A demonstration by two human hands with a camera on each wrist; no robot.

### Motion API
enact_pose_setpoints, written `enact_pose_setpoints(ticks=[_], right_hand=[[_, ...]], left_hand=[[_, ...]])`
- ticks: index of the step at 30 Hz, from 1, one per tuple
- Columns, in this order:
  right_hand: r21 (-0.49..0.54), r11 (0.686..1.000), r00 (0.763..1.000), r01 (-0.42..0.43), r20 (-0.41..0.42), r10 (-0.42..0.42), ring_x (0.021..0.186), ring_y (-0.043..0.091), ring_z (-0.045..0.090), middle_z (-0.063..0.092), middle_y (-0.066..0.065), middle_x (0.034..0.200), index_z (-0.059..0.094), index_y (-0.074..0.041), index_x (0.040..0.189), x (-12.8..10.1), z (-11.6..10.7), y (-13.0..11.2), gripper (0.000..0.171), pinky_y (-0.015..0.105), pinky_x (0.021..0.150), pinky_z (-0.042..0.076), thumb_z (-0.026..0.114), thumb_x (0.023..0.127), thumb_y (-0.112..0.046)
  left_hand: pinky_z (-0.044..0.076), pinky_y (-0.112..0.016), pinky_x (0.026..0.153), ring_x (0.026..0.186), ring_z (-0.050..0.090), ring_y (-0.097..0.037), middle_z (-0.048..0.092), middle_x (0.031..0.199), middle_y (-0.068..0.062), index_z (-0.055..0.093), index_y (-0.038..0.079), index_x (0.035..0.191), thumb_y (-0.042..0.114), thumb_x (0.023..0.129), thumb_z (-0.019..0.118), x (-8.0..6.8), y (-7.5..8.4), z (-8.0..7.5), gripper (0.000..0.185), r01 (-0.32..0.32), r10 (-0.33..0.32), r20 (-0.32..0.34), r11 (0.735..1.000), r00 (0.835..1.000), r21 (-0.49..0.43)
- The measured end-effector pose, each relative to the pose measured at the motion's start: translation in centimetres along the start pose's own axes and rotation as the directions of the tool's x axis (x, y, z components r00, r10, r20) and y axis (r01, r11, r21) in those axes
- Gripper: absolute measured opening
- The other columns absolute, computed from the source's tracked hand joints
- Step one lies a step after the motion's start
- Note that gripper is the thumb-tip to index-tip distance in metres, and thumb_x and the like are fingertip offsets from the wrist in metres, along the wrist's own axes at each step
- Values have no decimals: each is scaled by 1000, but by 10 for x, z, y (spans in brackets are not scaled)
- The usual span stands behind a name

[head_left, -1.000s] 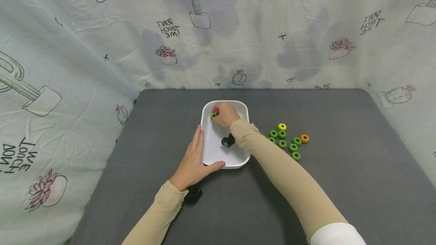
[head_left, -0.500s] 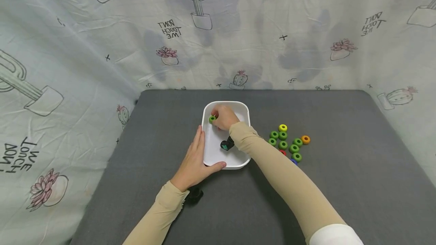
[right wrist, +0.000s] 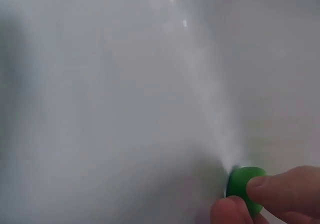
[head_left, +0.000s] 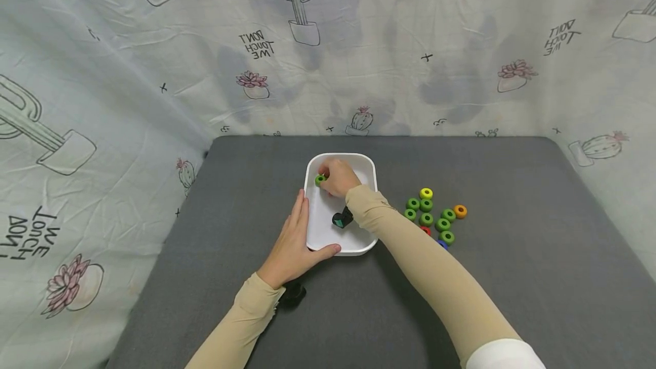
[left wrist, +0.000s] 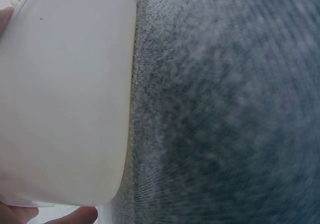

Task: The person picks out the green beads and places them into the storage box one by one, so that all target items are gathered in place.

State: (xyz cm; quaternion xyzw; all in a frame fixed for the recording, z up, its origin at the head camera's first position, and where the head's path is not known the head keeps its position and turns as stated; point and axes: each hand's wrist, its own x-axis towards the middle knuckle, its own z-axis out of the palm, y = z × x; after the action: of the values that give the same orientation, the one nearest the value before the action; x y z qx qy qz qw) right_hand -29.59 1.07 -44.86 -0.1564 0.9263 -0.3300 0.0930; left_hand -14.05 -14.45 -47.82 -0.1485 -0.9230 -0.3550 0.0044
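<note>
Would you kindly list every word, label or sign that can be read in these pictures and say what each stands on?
"DON'T TOUCH ME", mirrored, on the cactus-print cloth behind the table, top centre.
The same mirrored words on the cloth at upper right.
The same again on the cloth at lower left.
White tray, green ring, both wrist views: no text.

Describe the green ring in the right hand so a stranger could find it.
Find the white tray in the middle of the grey table. At its far left corner the right hand pinches a green ring. It is the only ring inside the tray; the others lie on the table.
</note>
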Motion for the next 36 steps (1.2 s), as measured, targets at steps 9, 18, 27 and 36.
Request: enact_pose_setpoints(ticks=[9, 18, 27, 36], right_hand=[[30, 1000, 1000, -2, -5, 3, 90, 23, 69, 69, 15, 120, 71, -3, 124, -5, -3, -3, 30, 36, 88, 56, 72, 95, -9], [93, 995, 999, 31, -42, -27, 107, 28, 66, 70, 15, 120, 73, -4, 120, -9, -11, -5, 28, 41, 96, 53, 76, 93, -10], [135, 988, 996, 79, -57, -72, 106, 29, 68, 71, 14, 120, 72, -3, 123, -29, -29, -13, 30, 41, 94, 54, 75, 95, -12], [154, 982, 991, 113, -96, -99, 106, 30, 69, 70, 14, 126, 70, -2, 127, -53, -48, -5, 32, 42, 89, 56, 72, 97, -14]], left_hand=[[25, -65, 122, 159, 20, -38, -7, 177, -4, 7, 0, 166, 65, 85, 75, -2, 1, 0, 125, 1, -1, -1, 1000, 1000, -5], [22, -65, 123, 160, 17, -34, -12, 176, 5, 7, -1, 166, 64, 85, 76, -2, 1, 0, 124, 8, -8, 1, 1000, 1000, -14], [20, -65, 123, 161, 15, -32, -12, 176, 5, 6, 1, 167, 66, 86, 74, -2, 1, -1, 124, 22, -22, 12, 1000, 1000, -21], [22, -66, 122, 160, 18, -36, -6, 177, -6, 7, 0, 166, 65, 85, 75, -1, 3, -1, 124, 24, -24, 7, 1000, 1000, -14]])
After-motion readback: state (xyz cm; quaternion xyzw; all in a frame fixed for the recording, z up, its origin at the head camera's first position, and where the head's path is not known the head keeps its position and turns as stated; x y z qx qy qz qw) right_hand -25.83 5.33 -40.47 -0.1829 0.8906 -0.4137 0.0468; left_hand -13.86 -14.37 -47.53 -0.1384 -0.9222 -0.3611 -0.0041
